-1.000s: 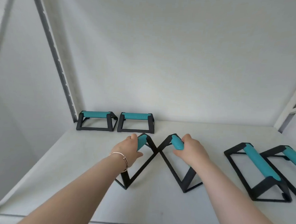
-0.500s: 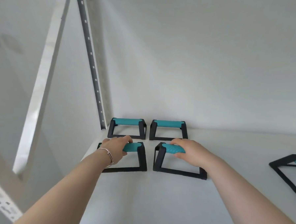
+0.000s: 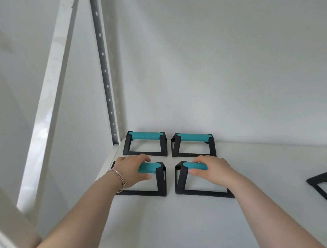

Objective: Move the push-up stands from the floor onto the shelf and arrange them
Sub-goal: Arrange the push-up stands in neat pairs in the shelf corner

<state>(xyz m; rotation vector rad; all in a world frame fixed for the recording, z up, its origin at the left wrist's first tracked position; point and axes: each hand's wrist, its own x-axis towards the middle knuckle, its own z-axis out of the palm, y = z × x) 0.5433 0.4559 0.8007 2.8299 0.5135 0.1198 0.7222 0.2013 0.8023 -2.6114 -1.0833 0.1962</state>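
Note:
Black push-up stands with teal grips stand on the white shelf (image 3: 191, 229). Two sit at the back left corner: the back-left stand (image 3: 146, 135) and the back-right stand (image 3: 193, 137). Just in front of them stand two more, flat on the shelf. My left hand (image 3: 132, 169) wraps the grip of the front-left stand (image 3: 160, 180). My right hand (image 3: 211, 170) holds the grip of the front-right stand (image 3: 180, 178). A further stand (image 3: 322, 181) is cut off by the right edge.
A perforated grey upright (image 3: 105, 69) rises at the shelf's back left corner, and a white post (image 3: 48, 99) stands nearer on the left. The white back wall (image 3: 218, 70) closes the shelf behind the stands.
Both hands carried their stands from the shelf's middle to the left, turned them and set them down in front of the back pair. My view swung left.

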